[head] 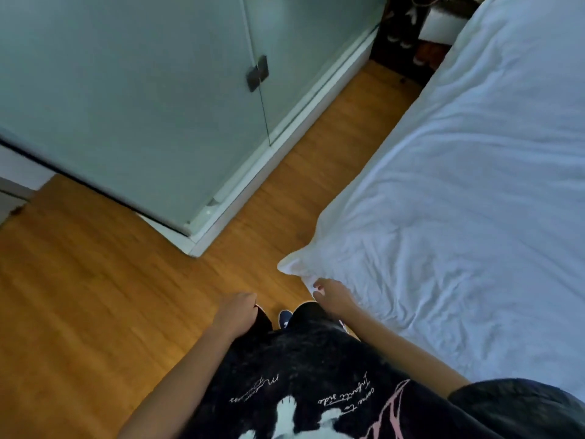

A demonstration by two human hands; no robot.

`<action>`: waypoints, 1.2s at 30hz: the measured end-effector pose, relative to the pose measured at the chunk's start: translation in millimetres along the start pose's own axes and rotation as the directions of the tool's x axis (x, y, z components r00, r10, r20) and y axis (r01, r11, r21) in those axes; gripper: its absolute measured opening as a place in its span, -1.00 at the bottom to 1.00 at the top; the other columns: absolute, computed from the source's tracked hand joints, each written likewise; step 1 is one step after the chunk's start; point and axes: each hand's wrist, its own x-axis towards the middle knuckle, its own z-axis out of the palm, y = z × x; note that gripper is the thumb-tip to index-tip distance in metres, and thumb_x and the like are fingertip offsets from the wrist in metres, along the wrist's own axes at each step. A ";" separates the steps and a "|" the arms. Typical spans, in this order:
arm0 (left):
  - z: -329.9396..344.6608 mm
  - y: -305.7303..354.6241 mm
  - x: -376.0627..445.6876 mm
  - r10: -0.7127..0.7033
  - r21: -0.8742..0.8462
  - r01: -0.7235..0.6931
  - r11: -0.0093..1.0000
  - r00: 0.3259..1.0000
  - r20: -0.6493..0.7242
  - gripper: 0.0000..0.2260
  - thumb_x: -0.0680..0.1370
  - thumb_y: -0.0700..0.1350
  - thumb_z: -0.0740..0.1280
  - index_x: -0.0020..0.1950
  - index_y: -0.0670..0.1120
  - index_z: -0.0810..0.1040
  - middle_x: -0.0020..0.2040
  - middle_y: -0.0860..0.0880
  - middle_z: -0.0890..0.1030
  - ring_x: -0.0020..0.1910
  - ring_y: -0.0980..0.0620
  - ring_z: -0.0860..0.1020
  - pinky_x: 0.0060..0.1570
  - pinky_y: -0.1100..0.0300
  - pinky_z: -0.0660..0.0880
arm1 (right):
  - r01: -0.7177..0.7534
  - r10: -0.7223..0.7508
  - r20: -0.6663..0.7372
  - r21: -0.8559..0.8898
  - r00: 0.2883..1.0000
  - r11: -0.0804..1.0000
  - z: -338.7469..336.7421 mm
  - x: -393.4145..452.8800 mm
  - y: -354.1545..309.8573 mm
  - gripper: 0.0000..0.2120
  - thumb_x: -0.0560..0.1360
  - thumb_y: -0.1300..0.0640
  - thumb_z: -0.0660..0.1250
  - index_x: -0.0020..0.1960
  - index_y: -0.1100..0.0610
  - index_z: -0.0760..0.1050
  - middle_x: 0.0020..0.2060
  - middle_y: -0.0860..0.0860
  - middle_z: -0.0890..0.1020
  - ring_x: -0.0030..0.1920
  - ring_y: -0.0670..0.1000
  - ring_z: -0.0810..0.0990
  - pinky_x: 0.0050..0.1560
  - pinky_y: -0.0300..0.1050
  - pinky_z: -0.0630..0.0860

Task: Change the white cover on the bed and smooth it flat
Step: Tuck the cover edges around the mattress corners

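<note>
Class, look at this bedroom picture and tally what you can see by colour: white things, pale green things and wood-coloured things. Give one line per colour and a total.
White: 1, the white cover on the bed
Pale green: 1, the wardrobe
Wood-coloured: 1, the floor
Total: 3

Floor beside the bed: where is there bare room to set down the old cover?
Bare wood floor lies left of the feet, bordered by the wardrobe. The strip between wardrobe and bed is narrow, and its far end is cluttered.
</note>
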 end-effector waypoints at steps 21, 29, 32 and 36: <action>-342.7 1.8 413.2 0.433 0.310 -0.505 0.806 0.859 0.274 -0.88 0.61 -0.08 0.14 0.03 -0.03 0.46 0.02 0.02 0.52 -0.04 0.04 0.50 -0.09 0.16 0.43 | -0.409 0.587 -0.127 0.600 0.800 0.687 -220.6 218.5 -98.1 -0.69 0.59 0.04 0.17 0.28 0.08 0.50 0.22 0.04 0.58 0.19 0.07 0.54 0.15 -0.09 0.46; -451.0 121.4 566.9 0.368 0.365 -0.467 0.805 0.877 0.310 -0.87 0.61 -0.07 0.17 0.05 -0.05 0.49 -0.02 0.02 0.55 -0.07 0.03 0.56 -0.08 0.14 0.50 | -0.434 0.637 -0.059 0.684 0.769 0.587 -374.1 321.0 -31.2 -0.69 0.59 0.08 0.17 0.27 0.10 0.51 0.22 0.06 0.58 0.19 0.08 0.54 0.11 -0.12 0.44; -499.4 177.3 616.5 0.409 0.342 -0.492 0.800 0.866 0.287 -0.84 0.61 -0.04 0.19 0.10 -0.05 0.50 0.06 0.02 0.56 0.02 0.00 0.54 -0.05 0.13 0.45 | -0.423 0.653 -0.069 0.710 0.754 0.563 -454.3 356.0 -6.2 -0.68 0.58 0.07 0.18 0.28 0.09 0.51 0.21 0.06 0.59 0.19 0.09 0.55 0.11 -0.11 0.45; -561.2 247.5 692.4 0.428 0.329 -0.486 0.809 0.872 0.237 -0.83 0.61 -0.02 0.19 0.11 -0.04 0.50 0.10 0.00 0.56 0.06 -0.03 0.53 -0.03 0.12 0.45 | -0.433 0.662 -0.084 0.695 0.744 0.574 -552.7 403.4 24.9 -0.68 0.58 0.04 0.17 0.28 0.07 0.50 0.20 0.04 0.60 0.17 0.08 0.56 0.17 -0.05 0.49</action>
